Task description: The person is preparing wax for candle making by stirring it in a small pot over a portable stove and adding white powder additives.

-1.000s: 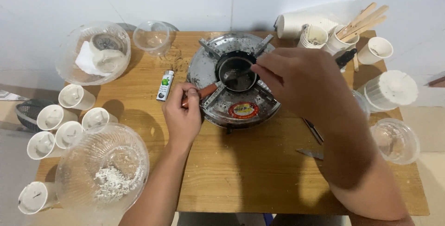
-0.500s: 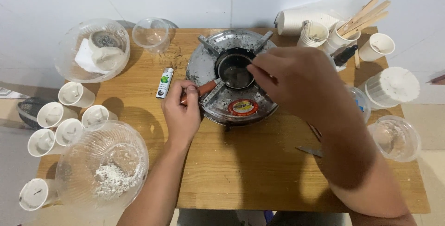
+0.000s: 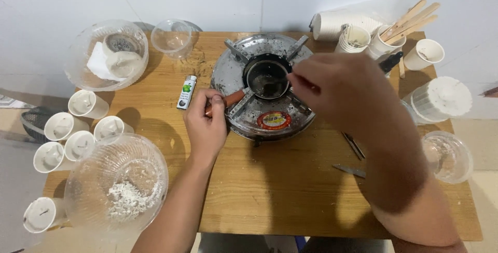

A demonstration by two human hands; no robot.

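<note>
Left hand (image 3: 205, 126) grip clasps pot (image 3: 267, 79) handle (image 3: 228, 100); right hand (image 3: 340, 89) grip pinches an unclear stirrer. Pot holds dark liquid.

My right hand (image 3: 340, 89) has slid a little to the right, off the middle of the small dark metal pot (image 3: 267, 79), so its fingertips (image 3: 296, 80) now sit at the pot's right rim instead of over the centre. More of the pot's dark inside shows now. Whatever thin thing I pinch there seems to have shifted with it, though I can't make it out. My head has shifted slightly too.
</note>
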